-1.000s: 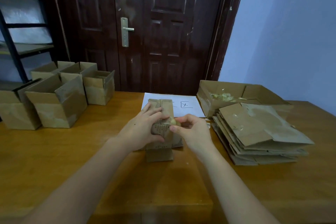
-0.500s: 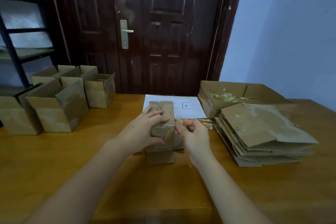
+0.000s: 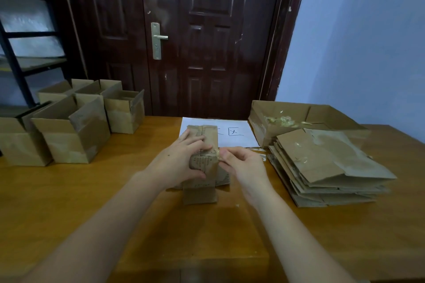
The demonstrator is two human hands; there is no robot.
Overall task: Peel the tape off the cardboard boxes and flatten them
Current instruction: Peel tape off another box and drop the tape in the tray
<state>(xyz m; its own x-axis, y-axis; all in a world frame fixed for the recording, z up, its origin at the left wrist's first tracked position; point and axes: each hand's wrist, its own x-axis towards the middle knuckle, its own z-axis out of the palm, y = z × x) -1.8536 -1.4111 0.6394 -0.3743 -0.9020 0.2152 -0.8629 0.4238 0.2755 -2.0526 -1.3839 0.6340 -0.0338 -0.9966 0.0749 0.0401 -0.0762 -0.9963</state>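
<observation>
A small brown cardboard box (image 3: pixel 202 193) lies on the wooden table (image 3: pixel 115 202) in front of me, its flaps closed along a middle seam. My left hand (image 3: pixel 181 163) grips the box from the left, fingers over its top and thumb on the near face. My right hand (image 3: pixel 243 167) is at the box's right edge, thumb and fingers pinching a strip of clear tape (image 3: pixel 215 153) that runs across the box.
Several open upright boxes (image 3: pixel 76 131) stand at the left. A stack of flattened boxes (image 3: pixel 322 167) lies at the right, behind it a shallow open carton (image 3: pixel 326 115) holding balled tape. A white paper sheet (image 3: pixel 232 133) lies behind the box. A dark door is beyond the table.
My right hand has shifted slightly right while pinching the tape at the box's right edge. My left hand keeps its grip on the box.
</observation>
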